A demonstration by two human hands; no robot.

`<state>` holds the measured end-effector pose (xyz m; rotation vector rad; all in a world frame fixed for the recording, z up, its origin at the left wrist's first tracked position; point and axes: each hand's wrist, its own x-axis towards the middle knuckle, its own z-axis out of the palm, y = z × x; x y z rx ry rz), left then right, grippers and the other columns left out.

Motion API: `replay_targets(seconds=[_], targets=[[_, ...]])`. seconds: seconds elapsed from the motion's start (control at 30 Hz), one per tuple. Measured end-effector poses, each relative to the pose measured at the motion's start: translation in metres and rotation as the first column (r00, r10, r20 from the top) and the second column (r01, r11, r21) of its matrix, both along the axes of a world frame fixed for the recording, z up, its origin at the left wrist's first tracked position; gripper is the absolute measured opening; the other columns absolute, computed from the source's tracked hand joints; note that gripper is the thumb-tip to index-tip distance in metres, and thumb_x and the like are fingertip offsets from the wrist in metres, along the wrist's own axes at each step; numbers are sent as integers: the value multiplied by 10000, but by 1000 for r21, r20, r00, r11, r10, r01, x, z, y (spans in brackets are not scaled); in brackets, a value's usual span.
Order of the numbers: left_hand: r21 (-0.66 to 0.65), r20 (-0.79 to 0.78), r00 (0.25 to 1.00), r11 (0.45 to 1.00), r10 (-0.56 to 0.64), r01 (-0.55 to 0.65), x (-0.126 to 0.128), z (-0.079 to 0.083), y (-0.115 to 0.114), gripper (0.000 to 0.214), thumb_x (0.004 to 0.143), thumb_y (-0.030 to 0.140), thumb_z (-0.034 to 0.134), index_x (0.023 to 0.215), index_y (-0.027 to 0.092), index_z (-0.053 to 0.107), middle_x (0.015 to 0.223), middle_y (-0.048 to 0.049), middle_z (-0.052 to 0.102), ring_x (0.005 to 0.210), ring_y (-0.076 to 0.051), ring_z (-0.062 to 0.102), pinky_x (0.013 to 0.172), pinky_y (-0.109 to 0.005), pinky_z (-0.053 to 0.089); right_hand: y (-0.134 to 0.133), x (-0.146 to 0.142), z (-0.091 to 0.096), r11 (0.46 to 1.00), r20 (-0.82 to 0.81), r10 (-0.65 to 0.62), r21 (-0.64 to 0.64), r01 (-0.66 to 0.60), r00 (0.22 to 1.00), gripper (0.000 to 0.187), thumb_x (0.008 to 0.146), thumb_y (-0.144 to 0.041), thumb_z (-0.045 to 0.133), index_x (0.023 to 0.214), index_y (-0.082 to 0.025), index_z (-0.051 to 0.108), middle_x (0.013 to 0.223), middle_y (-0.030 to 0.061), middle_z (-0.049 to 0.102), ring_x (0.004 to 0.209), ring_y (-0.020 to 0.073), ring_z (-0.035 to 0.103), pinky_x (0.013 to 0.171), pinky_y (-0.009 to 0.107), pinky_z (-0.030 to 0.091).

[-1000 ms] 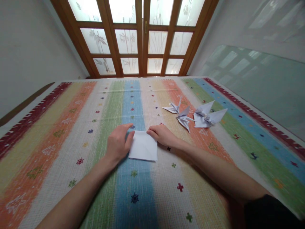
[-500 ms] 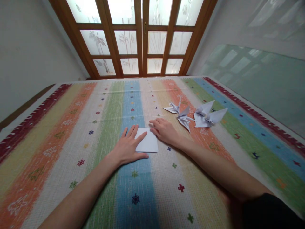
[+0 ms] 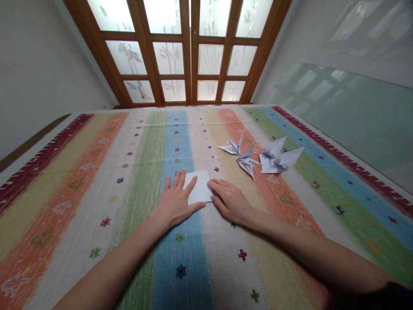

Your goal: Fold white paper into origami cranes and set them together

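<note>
A small folded square of white paper point(image 3: 200, 186) lies on the striped tablecloth point(image 3: 180, 254). My left hand point(image 3: 175, 200) rests flat with fingers spread over its left side, thumb along the near edge. At the paper's right edge is my right hand point(image 3: 231, 201), its fingers stretched out and touching or nearly touching that edge. Neither hand is wrapped around anything. The paper's left part is hidden under my left fingers.
Beyond my right hand sit white folded paper cranes point(image 3: 247, 160) and a larger folded paper piece point(image 3: 277, 157) with raised wings. A wood-framed glass door point(image 3: 190, 51) stands past the table's far edge. A pale glass panel point(image 3: 342, 112) is at the right.
My right hand has slid from the paper's upper right corner down along its right edge. The paper is turned slightly, and my left hand still holds it down.
</note>
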<state>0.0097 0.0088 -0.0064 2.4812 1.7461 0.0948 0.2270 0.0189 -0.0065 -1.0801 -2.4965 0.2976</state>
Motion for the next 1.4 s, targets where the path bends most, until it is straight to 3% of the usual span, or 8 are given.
replay_targets(seconds=[0.1, 0.2, 0.3, 0.43, 0.83, 0.97, 1.17, 1.4], targets=[[-6, -7, 1000, 1000, 10, -10, 2, 1, -1, 850, 840, 736, 449, 1511, 230, 321, 1596, -183, 218, 1474, -390, 150, 1147, -622, 153, 6, -7, 7, 998, 30, -41, 38, 40, 999, 302, 943, -228, 454, 1171, -121, 622, 1211, 158, 669, 1174, 273, 598, 1055, 480, 434], [-1, -35, 999, 1000, 15, -15, 3, 2, 0, 819, 871, 720, 398, 1512, 217, 317, 1595, -191, 213, 1472, -378, 169, 1148, -614, 160, 15, -17, 7, 995, 109, -19, 97, 9, 994, 445, 963, -284, 439, 1345, -68, 512, 1440, 205, 487, 1365, 300, 423, 1129, 501, 338], [14, -69, 997, 1000, 15, -14, 2, 2, 0, 759, 935, 643, 329, 1515, 154, 301, 1590, -207, 214, 1474, -362, 179, 1153, -596, 171, 26, -26, 1, 990, 222, 127, 31, -138, 967, 536, 991, -331, 373, 1461, -73, 376, 1541, 188, 342, 1446, 277, 295, 1169, 492, 268], [14, -91, 996, 1000, -4, 5, -2, 1, 1, 740, 960, 580, 318, 1510, 86, 286, 1585, -202, 230, 1472, -343, 197, 1160, -576, 188, 35, -27, -5, 994, 310, 112, -25, -110, 944, 664, 981, -469, 368, 1508, -73, 286, 1574, 196, 244, 1464, 306, 241, 1182, 508, 216], [-17, -114, 993, 1000, -10, 8, -28, 9, -3, 810, 915, 636, 369, 1519, 106, 266, 1580, -157, 258, 1464, -349, 221, 1153, -623, 140, 28, 2, 8, 994, 382, 86, -90, -55, 920, 573, 986, -480, 378, 1516, -278, 302, 1585, 153, 231, 1465, 343, 217, 1157, 596, 151], [2, -57, 998, 999, -32, 32, -31, 4, -1, 948, 820, 743, 448, 1514, 118, 285, 1573, -188, 271, 1455, -401, 212, 1137, -642, 154, 24, 9, 6, 995, 311, 93, -58, -78, 946, 599, 965, -484, 440, 1493, -214, 357, 1563, 183, 292, 1454, 344, 252, 1151, 603, 164], [82, 79, 996, 996, -43, 36, -28, -1, -1, 1049, 713, 749, 601, 1515, 168, 256, 1537, -204, 350, 1421, -409, 284, 1124, -632, 185, 22, 10, 0, 998, 78, 56, -17, -55, 995, 916, 749, -606, 695, 1479, -175, 349, 1476, 202, 440, 1384, 334, 389, 1135, 604, 228], [13, 170, 985, 1000, -15, 13, -21, 8, -2, 969, 752, 650, 643, 1498, 160, 265, 1509, -191, 398, 1406, -378, 314, 1141, -597, 191, 17, 2, -1, 994, -139, -4, -111, -11, 990, 860, 742, -436, 755, 1455, -162, 360, 1355, 192, 556, 1253, 313, 522, 1081, 557, 346]])
